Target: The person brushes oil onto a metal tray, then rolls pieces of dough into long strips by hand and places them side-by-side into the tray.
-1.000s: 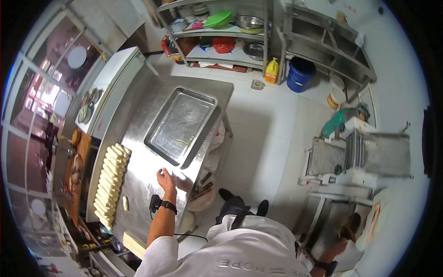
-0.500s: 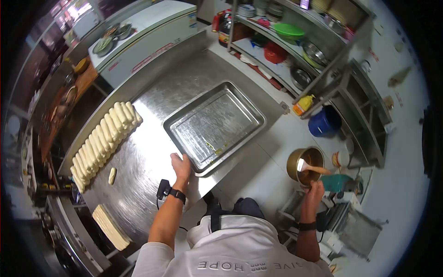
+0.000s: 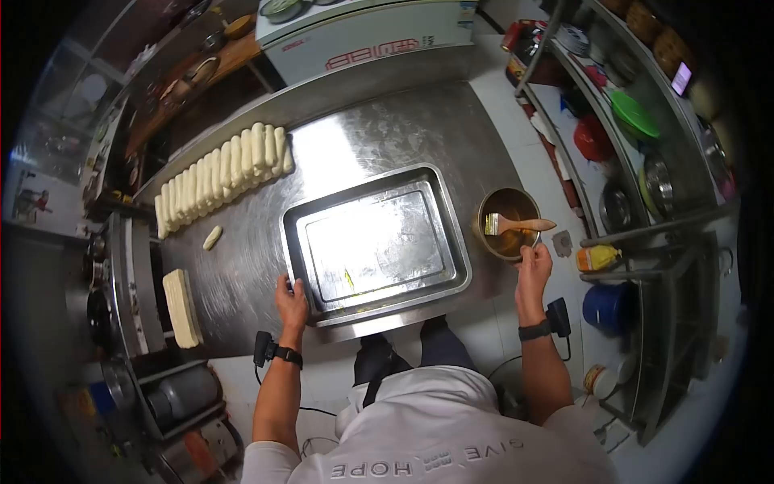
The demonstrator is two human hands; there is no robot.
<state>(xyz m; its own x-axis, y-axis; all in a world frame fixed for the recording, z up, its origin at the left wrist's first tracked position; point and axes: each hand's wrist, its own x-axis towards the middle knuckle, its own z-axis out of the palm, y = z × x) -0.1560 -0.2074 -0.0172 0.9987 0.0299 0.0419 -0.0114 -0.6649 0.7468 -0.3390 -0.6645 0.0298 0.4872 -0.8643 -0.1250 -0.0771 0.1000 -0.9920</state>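
A rectangular metal tray (image 3: pixel 375 242) with a few yellowish streaks of liquid in it lies on the steel table (image 3: pixel 242 278). My left hand (image 3: pixel 291 305) is at the tray's lower left corner, thumb and fingers apart. To the right of the tray, my right hand (image 3: pixel 533 270) grips the near rim or handle of a round metal pot (image 3: pixel 504 246). Across the pot's top rests a brush (image 3: pixel 516 225) with a wooden handle and pale bristles. Yellowish-brown liquid shows inside the pot.
Stacked dough rolls (image 3: pixel 218 177) line the table's back left. A small dough piece (image 3: pixel 212 237) and a long dough slab (image 3: pixel 182 308) lie nearer. Shelving (image 3: pixel 597 149) with bowls stands right, above a blue bucket (image 3: pixel 609 307). A white freezer (image 3: pixel 363 40) is behind.
The view has turned toward the right. My right hand has brought the pot from beyond the table's edge to beside the tray. My left hand remains at the tray's corner.
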